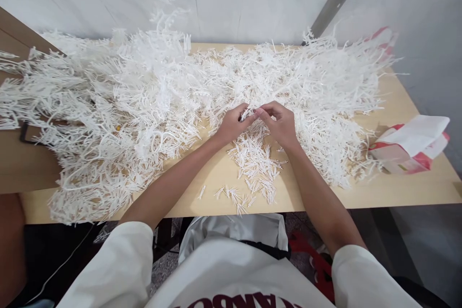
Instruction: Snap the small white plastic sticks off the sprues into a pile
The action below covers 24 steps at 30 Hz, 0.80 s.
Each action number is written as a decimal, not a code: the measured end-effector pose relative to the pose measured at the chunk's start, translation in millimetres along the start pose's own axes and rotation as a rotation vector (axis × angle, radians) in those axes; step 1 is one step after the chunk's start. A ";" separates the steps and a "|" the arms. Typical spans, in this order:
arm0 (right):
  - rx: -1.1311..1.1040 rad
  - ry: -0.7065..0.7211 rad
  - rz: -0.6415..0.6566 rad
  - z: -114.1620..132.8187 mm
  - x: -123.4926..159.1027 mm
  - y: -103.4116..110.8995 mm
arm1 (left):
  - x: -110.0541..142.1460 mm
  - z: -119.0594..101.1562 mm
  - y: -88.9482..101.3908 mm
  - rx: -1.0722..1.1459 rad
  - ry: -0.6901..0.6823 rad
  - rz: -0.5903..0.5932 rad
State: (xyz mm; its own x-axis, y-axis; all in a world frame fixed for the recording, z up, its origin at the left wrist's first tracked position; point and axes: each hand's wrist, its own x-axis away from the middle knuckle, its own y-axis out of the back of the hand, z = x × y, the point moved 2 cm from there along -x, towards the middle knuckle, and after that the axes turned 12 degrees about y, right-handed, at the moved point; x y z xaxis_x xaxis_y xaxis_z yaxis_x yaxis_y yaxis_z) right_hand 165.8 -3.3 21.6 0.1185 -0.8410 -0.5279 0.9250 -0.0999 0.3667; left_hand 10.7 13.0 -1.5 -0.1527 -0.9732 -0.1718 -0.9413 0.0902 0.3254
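My left hand (233, 124) and my right hand (280, 124) meet over the middle of the table, thumbs and fingertips pinched close together. Thin white plastic-looking strands (247, 113) show at the left fingers; the fingertips partly hide what both hands grip. Below them lies a small pile of short white stick-like pieces (254, 161), with a few loose bits (233, 195) closer to the front edge. A large tangled heap of white branching strands (144, 82) spreads to the left, and another heap (325, 86) rises behind and to the right.
The light wooden table (400, 187) stands against a white tiled wall (224, 5). At its right end sits a red-and-white tissue pack (407, 149). Cardboard (29, 159) borders the left side, partly under strands. A metal post (335, 0) leans at the back right.
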 end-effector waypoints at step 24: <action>-0.209 -0.252 -0.220 6.7 13.6 -28.7 | 1.5 -4.4 -2.5 0.029 0.023 0.113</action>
State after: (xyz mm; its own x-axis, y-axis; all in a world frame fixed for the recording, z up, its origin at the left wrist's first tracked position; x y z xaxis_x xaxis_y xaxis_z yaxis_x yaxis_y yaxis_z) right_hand 138.5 -15.4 9.0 -0.1595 -0.9182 -0.3627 0.9750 -0.2041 0.0880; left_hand 14.2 10.4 1.5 -0.2515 -0.9612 -0.1138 -0.9270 0.2053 0.3140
